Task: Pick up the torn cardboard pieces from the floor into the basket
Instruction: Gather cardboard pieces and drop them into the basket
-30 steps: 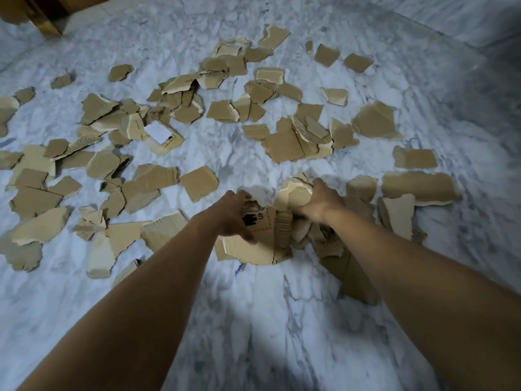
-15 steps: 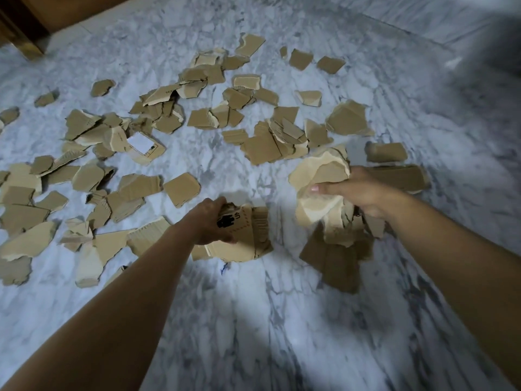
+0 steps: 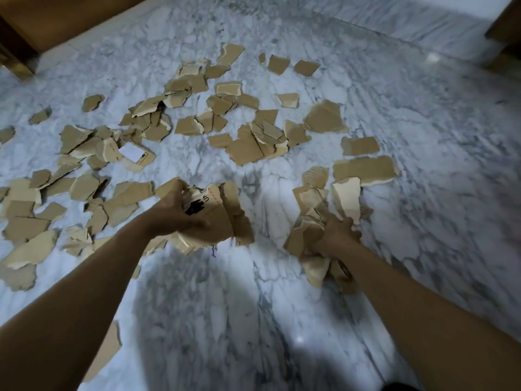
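Two hands grip cardboard: left hand [image 3: 174, 215] holds the printed bundle [image 3: 222, 221]; right hand [image 3: 337, 235], at 3 o'clock, the plain bundle [image 3: 303, 238]. Pieces [image 3: 245, 150] litter the floor [image 3: 282, 320] toward 11 o'clock.

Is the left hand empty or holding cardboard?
Holding. The left hand grips a bunch of torn pieces, a black-printed one on top, with fingers curled round them.

Obs: floor [image 3: 282, 320] white marble, grey veining; cardboard pieces [image 3: 245, 149] tan, paler at torn faces; labelled piece [image 3: 132, 152] white patch; printed piece [image 3: 207, 206], lower right of labelled piece, black marks, red dashes.
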{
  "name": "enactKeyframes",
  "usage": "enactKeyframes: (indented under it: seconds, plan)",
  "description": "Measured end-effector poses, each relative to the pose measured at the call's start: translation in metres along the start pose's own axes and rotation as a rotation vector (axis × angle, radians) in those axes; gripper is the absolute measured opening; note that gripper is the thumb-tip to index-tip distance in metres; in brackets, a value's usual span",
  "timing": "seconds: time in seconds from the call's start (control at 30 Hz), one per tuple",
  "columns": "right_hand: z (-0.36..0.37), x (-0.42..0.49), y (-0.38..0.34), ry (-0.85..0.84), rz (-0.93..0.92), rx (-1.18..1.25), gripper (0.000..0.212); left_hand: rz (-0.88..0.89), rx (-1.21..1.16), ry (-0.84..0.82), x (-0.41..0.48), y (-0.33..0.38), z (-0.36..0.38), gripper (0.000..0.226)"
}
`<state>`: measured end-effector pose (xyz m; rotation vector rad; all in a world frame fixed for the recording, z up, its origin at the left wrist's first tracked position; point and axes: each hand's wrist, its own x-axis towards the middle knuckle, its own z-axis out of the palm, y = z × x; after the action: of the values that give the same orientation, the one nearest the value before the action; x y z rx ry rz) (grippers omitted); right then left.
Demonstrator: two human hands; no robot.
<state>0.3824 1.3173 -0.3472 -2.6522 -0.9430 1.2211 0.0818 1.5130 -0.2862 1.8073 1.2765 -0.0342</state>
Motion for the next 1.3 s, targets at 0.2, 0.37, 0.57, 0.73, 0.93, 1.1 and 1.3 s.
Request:
enactKeyframes:
  seconds: [0.2,0.37,0.57,0.73,0.93,1.1,1.3]
  plan:
    - [0.038,0.063,0.033,0.039,-0.022,0.022,0.082,0.029,0.246,-0.190,0.002,0.025,0.038,0.044]
    - [0.008,0.005,0.002,0.071,0.009,-0.044,0.091,0.132,0.333,-0.172,0.020,0.030,0.093,0.060]
    - [0.007,0.004,0.005,0.064,0.028,-0.001,0.102,0.150,0.301,-0.246,0.026,0.033,0.102,0.046]
    - [0.011,0.003,0.010,0.105,-0.048,0.130,0.092,0.105,0.185,-0.248,0.029,0.021,0.098,0.046]
    - [0.000,0.000,0.014,-0.045,-0.213,0.261,0.096,0.032,-0.025,-0.056,0.021,0.003,0.080,0.043]
    - [-0.028,-0.015,0.019,-0.261,-0.308,0.492,0.072,-0.038,-0.207,0.125,0.012,0.025,0.060,0.061]
    - [-0.128,-0.038,-0.001,-0.123,-0.342,0.915,0.048,0.165,-0.393,0.050,0.010,0.145,0.056,0.043]
